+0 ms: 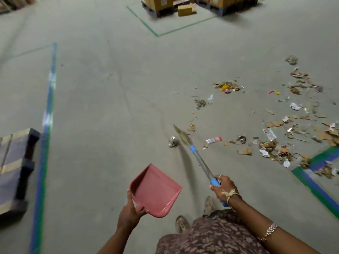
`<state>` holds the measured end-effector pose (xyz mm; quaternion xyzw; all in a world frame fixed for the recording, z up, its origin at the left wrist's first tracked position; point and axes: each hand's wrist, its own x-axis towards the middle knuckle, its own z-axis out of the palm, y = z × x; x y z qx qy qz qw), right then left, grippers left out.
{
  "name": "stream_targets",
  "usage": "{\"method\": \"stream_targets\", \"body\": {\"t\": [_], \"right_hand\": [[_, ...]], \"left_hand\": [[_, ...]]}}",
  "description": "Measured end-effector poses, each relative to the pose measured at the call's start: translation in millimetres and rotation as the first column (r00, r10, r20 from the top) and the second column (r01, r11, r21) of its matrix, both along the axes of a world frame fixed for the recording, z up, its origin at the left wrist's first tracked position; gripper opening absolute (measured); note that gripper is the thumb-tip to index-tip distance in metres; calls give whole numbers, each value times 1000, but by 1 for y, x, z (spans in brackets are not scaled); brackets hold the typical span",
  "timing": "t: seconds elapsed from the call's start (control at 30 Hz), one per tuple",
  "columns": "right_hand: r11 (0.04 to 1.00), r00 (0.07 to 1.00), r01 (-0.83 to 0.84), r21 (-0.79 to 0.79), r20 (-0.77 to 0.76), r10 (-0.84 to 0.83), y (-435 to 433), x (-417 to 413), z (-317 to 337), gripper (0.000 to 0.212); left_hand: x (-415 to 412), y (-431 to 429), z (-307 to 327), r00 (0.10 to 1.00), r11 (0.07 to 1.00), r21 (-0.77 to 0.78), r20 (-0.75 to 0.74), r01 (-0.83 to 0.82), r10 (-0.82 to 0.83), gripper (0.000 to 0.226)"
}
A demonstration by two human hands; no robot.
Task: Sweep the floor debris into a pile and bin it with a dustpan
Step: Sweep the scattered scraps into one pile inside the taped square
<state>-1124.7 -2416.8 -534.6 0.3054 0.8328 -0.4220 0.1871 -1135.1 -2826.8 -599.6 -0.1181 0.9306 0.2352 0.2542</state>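
concrete floor (102, 92); broom (194, 153) slants bristles-forward from right hand (224, 186) toward debris (275, 129).

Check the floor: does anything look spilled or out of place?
Yes. Torn cardboard scraps, paper and wrappers lie scattered across the grey concrete floor on the right, unpiled, some overlapping the green-and-blue floor tape. A crumpled silver foil ball sits apart beside the bristles of the straw broom.

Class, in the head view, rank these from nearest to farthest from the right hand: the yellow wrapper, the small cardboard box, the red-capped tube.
1. Red-capped tube, just ahead of the right hand, beside the broom head.
2. Yellow wrapper, farther ahead, slightly right.
3. Small cardboard box, far off by the pallets.
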Motion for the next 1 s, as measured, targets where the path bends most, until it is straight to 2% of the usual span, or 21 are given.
{"method": "stream_targets", "body": {"t": [0.1,0.23,0.33,0.43,0.5,0.53,0.63,0.73,0.9,1.0], "right_hand": [[997,997,-76,-11,29,76,-18,-28,-3,38],[992,994,-94,-87,43,98,-37,-71,-19,52],[988,992,-99,-116,70,108,-51,-103,-19,38],[984,993,-2,-176,116,22,-62,-131,-18,23],[979,987,73,-189,152,-44,-66,-149,-23,21],[979,984,98,-181,163,-69,-65,-156,-32,22],[972,970,168,-164,204,-133,-54,-164,-75,49],[933,943,297,-205,219,-252,-44,-155,-79,41],[854,851,506,-119,232,-472,-25,-125,-74,23],[761,739,646,-60,298,-604,-18,-102,-101,35]], "left_hand": [[-10,-14,5,993,993,-6,8,-114,114,139],[-28,-20,12,980,979,-15,4,-201,201,137],[-45,-11,22,966,965,-33,5,-259,259,131],[-71,-12,18,976,975,-38,27,-217,218,132],[-92,-17,7,986,986,-36,46,-160,162,138],[-102,-18,3,989,990,-45,64,-133,136,139],[-132,-12,3,996,996,-60,67,-63,67,138],[-160,3,13,999,997,-78,49,5,-1,135],[-207,16,11,989,987,-93,79,132,-125,135],[-234,20,5,973,975,-68,114,210,-202,133]]}}
